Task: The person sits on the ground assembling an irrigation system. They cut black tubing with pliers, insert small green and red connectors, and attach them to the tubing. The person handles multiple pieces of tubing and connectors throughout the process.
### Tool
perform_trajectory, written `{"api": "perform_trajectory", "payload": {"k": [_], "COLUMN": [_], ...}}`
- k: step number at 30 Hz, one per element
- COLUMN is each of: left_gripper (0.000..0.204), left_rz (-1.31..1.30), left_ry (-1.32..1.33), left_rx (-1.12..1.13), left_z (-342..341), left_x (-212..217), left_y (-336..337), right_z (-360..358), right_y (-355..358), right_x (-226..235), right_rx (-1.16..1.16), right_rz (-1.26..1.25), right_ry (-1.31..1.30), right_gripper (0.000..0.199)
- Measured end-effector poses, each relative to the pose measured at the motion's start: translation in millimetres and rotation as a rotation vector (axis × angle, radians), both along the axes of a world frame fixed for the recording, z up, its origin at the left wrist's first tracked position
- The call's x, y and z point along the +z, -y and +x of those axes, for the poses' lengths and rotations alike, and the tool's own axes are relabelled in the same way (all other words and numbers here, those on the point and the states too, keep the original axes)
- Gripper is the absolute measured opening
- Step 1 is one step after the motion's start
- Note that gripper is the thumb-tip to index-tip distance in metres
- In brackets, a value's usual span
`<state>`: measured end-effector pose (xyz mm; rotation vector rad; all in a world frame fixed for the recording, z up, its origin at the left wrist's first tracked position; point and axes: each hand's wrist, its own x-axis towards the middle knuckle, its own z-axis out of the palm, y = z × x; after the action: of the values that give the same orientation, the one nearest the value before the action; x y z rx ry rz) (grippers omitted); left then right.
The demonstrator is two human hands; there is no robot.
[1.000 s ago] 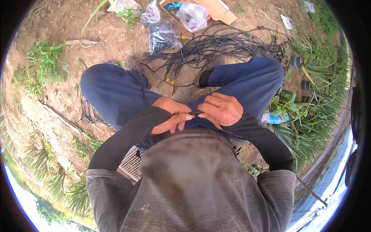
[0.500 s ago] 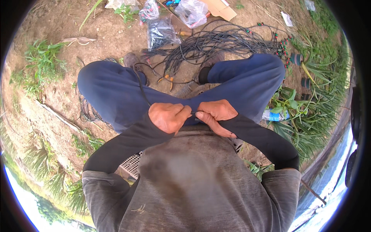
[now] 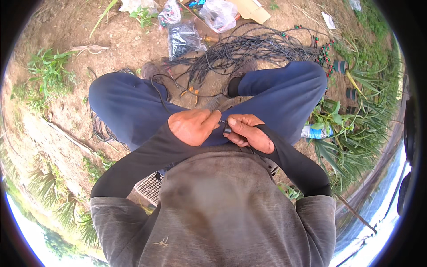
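Note:
In front of my waist, my left hand (image 3: 192, 127) is closed, its thumb and forefinger pinching the end of a thin black tube (image 3: 162, 99). That tube runs from the hand across my left thigh toward the ground between my feet. Close beside it, my right hand (image 3: 251, 133) grips a small black fitting (image 3: 227, 128) between thumb and fingers. The fitting is almost touching the left fingertips; whether it is joined to the tube I cannot tell. On the soil between my shins lies an orange-handled tool (image 3: 191, 91), partly hidden among tubes.
A large bundle of black tubes (image 3: 249, 46) with red and green ends spreads beyond my feet. Behind it are a clear bag of dark pieces (image 3: 184, 41), another plastic bag (image 3: 219, 15) and cardboard (image 3: 250, 10). A bottle (image 3: 316, 131) and leafy plants (image 3: 360, 133) are at right.
My right hand has turned over, and the black fitting now shows between its fingers. My left hand has shifted slightly up and left, still pinching the tube.

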<state>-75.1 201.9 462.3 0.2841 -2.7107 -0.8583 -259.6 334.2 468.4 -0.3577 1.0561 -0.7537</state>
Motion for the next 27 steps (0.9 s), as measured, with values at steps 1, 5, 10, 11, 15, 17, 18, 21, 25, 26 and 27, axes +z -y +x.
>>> {"api": "perform_trajectory", "payload": {"k": [1, 5, 10, 11, 15, 17, 18, 21, 25, 26, 27], "left_gripper": [0.019, 0.014, 0.011, 0.017, 0.024, 0.027, 0.028, 0.031, 0.03, 0.03, 0.03], "left_rz": [0.067, 0.195, 0.556, 0.642, 0.82, 0.895, 0.979, 1.251, 1.605, 1.678, 1.704], "left_ry": [0.005, 0.101, 0.312, 0.36, 0.411, 0.389, 0.413, 0.462, 0.46, 0.458, 0.481], "left_rx": [0.001, -0.023, 0.043, 0.067, 0.064, 0.057, 0.069, 0.105, 0.144, 0.151, 0.144], "left_z": [1.5, 3.4, -0.9, -1.8, 2.2, 2.8, 2.7, 2.7, 2.8, 2.6, 2.6], "left_x": [0.9, 3.3, 12.7, 13.4, 9.4, 5.5, 7.2, 11.2, 9.9, 10.0, 9.6], "left_y": [0.7, 3.0, 2.5, 2.7, 3.2, 4.7, 5.7, 7.1, 6.0, 6.5, 6.1], "right_z": [-0.5, 1.1, 5.5, 8.2, 17.0, 18.3, 17.6, 15.6, 6.9, 4.9, 2.3], "right_y": [-1.3, -1.0, -4.8, -7.7, -8.5, -6.5, -5.7, -0.6, 7.4, 9.1, 10.7], "right_x": [-2.3, -4.3, -2.8, -4.4, -0.6, 0.3, -0.8, 2.8, 14.2, 15.8, 17.7], "right_rx": [0.011, 0.057, 0.138, 0.126, 0.143, 0.137, 0.146, 0.147, 0.272, 0.321, 0.371], "right_rz": [-0.008, -0.074, -0.184, -0.232, -0.474, -0.625, -0.689, -0.876, -1.096, -1.13, -1.164], "right_ry": [-0.005, -0.062, -0.308, -0.361, -0.716, -0.846, -0.902, -1.06, -1.277, -1.301, -1.326], "right_gripper": [0.041, 0.039, 0.035, 0.033, 0.021, 0.012, 0.012, 0.009, 0.013, 0.014, 0.016]}}
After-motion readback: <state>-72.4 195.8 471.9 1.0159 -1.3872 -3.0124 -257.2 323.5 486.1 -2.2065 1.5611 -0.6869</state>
